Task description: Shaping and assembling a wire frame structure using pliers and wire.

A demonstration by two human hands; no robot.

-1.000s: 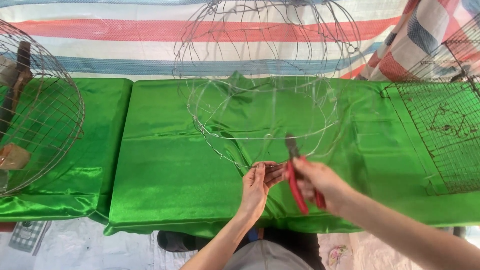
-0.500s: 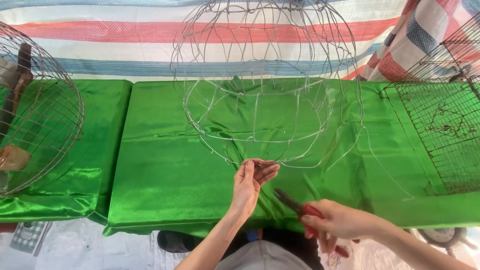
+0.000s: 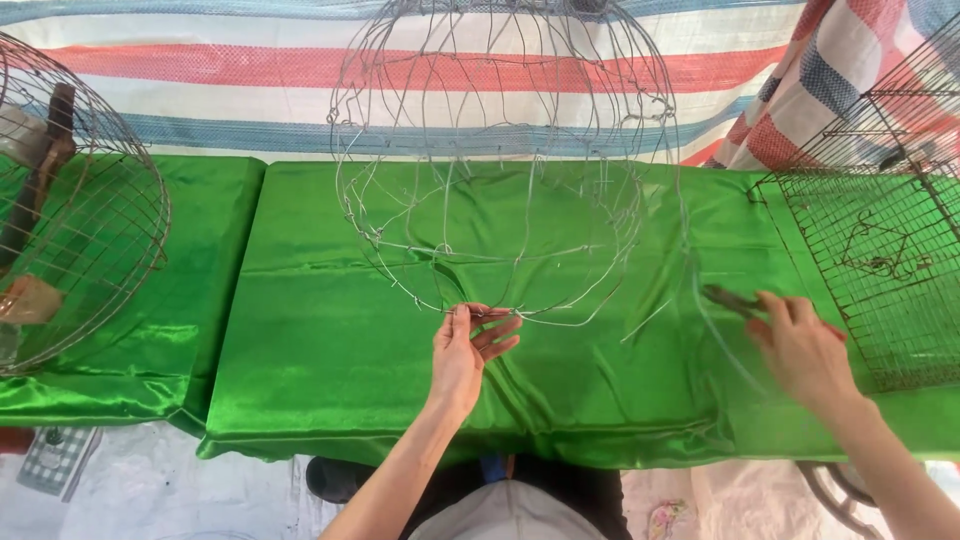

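We hold the lower rim of the wire frame (image 3: 500,200) with the left hand (image 3: 470,350), thumb and fingers pinched together on the wire at the frame's near edge. The frame rests on the green cloth (image 3: 330,340) and rises away from the grip. The right hand (image 3: 800,350) lies well apart to the right, closed on the pliers (image 3: 730,298), whose nose points left. A flat wire grid (image 3: 880,270) sits just beyond that hand. A round wire cage (image 3: 80,230) stands far left.
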